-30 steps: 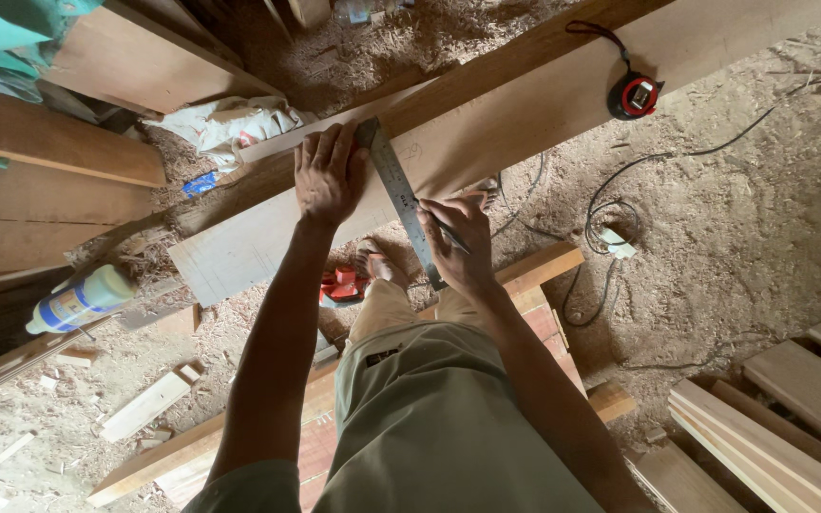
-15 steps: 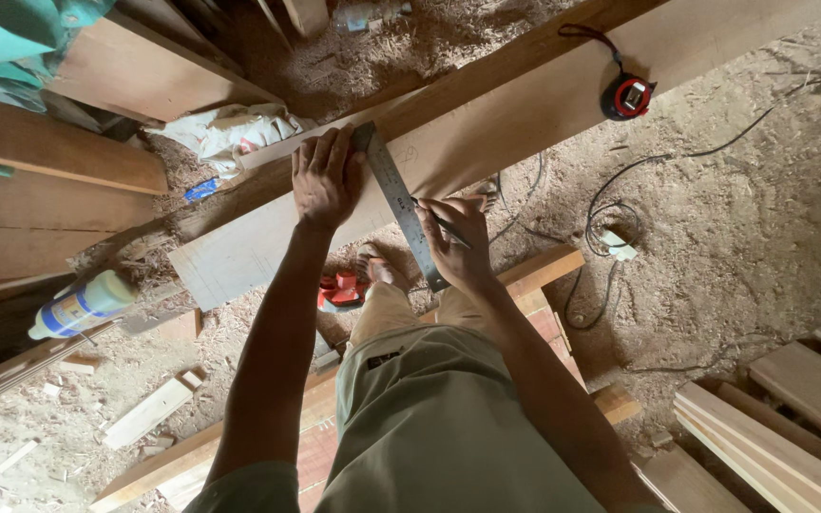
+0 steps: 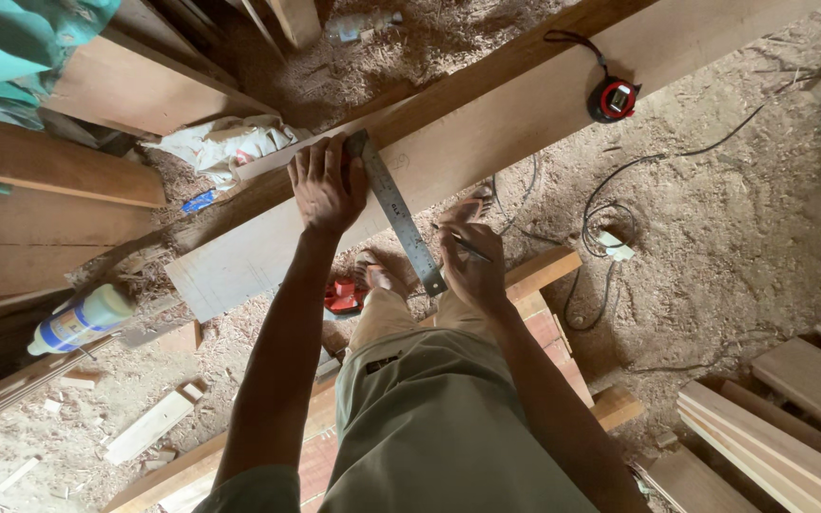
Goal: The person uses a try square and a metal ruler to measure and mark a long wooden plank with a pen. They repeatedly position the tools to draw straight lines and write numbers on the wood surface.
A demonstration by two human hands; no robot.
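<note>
A long pale wooden plank (image 3: 525, 114) runs diagonally from lower left to upper right. Across it lies a metal square ruler (image 3: 396, 209). My left hand (image 3: 327, 185) presses flat on the plank, its fingers holding the ruler's far end at the plank's edge. My right hand (image 3: 472, 261) grips a dark pencil (image 3: 467, 247) beside the ruler's near end, at the plank's near edge.
A red and black tape measure (image 3: 615, 99) sits on the plank at upper right. A glue bottle (image 3: 78, 321) lies at left, a red tool (image 3: 344, 296) under the plank. Black cable (image 3: 610, 204) loops over the sawdust floor. Stacked boards (image 3: 791, 418) lie at lower right, wood panels (image 3: 59, 171) at left.
The view has shifted slightly; both hands stay on the ruler and plank. My right hand with the pencil has edged a little along the ruler's near end.
</note>
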